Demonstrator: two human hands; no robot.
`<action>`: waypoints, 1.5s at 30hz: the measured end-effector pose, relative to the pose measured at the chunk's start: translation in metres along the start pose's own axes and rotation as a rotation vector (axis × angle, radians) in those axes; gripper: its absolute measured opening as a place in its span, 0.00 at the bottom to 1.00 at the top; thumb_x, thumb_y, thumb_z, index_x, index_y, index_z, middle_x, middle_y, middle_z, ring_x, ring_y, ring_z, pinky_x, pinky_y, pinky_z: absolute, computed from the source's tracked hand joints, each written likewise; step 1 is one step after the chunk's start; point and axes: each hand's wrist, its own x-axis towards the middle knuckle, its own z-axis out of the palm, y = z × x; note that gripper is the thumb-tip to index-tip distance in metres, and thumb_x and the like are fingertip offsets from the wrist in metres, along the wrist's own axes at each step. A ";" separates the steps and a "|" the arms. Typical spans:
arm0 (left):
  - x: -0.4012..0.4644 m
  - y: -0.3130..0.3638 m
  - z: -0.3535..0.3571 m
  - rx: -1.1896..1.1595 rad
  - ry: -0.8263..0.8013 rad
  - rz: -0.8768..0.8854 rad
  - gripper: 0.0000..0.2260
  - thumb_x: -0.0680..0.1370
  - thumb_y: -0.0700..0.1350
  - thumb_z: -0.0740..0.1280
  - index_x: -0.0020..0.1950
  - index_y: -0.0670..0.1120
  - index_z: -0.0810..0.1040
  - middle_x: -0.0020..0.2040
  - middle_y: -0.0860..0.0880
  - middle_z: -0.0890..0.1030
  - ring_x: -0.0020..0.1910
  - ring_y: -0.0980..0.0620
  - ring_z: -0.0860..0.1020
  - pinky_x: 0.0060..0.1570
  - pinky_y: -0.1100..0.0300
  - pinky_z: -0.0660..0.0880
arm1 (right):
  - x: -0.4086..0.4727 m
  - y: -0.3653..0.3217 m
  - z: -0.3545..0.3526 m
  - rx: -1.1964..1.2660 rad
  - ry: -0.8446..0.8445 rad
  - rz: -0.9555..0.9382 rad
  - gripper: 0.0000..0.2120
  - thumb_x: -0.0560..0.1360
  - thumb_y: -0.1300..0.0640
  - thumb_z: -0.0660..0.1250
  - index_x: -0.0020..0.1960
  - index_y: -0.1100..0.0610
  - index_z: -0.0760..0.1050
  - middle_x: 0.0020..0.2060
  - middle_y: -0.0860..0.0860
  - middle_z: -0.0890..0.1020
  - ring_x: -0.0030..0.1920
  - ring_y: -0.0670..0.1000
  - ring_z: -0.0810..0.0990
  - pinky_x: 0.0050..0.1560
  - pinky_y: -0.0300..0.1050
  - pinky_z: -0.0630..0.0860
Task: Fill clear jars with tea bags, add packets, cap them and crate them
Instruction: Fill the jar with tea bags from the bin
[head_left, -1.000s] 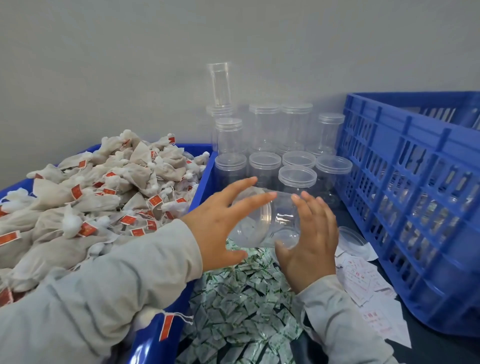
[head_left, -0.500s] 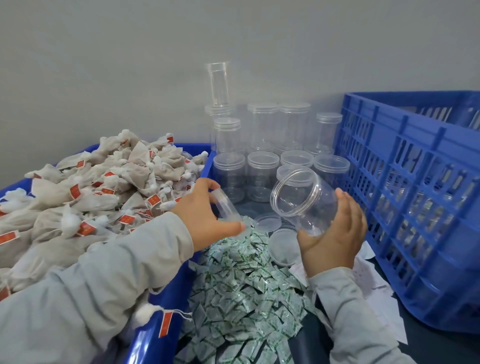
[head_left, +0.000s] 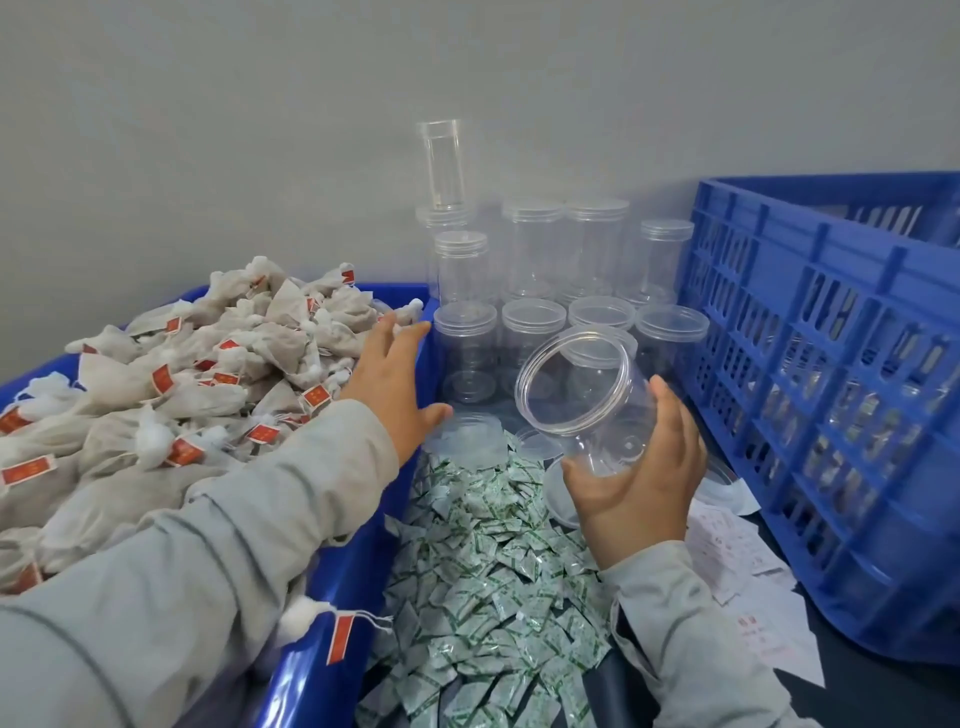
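Observation:
My right hand (head_left: 641, 478) grips an open clear jar (head_left: 587, 395) by its base, its mouth tilted up and to the left. With fingers spread and nothing held, my left hand (head_left: 395, 379) hovers at the right edge of the tea bag heap (head_left: 171, 379) in the blue bin (head_left: 332, 670). A clear lid (head_left: 467, 436) lies just right of that hand, on the pile of green and white packets (head_left: 488, 582). Capped empty jars (head_left: 535, 332) stand in rows behind. At the right is the blue crate (head_left: 831, 364).
A narrow clear tube (head_left: 443, 163) stands on top of a rear jar against the grey wall. More loose lids (head_left: 719, 480) and white paper slips (head_left: 748, 587) lie on the dark table by the crate, which holds filled jars seen through its slots.
My left hand has let go of the lid, which now lies on the packets, and moved left and up to the tea bags. My right hand keeps the jar, slightly lower.

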 end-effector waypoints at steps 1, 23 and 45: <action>0.000 -0.005 -0.003 -0.010 0.034 -0.008 0.36 0.71 0.45 0.73 0.74 0.49 0.58 0.76 0.48 0.51 0.75 0.49 0.54 0.70 0.61 0.52 | -0.001 -0.001 0.000 0.001 -0.015 -0.002 0.47 0.57 0.63 0.80 0.71 0.61 0.63 0.66 0.59 0.69 0.64 0.50 0.61 0.67 0.47 0.58; 0.019 -0.064 -0.017 0.315 -0.443 -0.142 0.21 0.76 0.38 0.61 0.68 0.53 0.70 0.55 0.50 0.78 0.47 0.51 0.76 0.39 0.65 0.72 | -0.035 -0.023 0.010 0.048 -0.508 -0.032 0.52 0.58 0.46 0.80 0.74 0.54 0.57 0.67 0.50 0.66 0.69 0.50 0.61 0.72 0.51 0.58; 0.019 -0.042 -0.059 -0.121 0.051 -0.224 0.06 0.76 0.41 0.62 0.48 0.48 0.79 0.46 0.45 0.82 0.44 0.46 0.80 0.44 0.56 0.78 | -0.046 -0.019 0.018 0.278 -0.720 0.186 0.55 0.53 0.47 0.82 0.72 0.45 0.56 0.65 0.44 0.69 0.68 0.49 0.67 0.67 0.54 0.69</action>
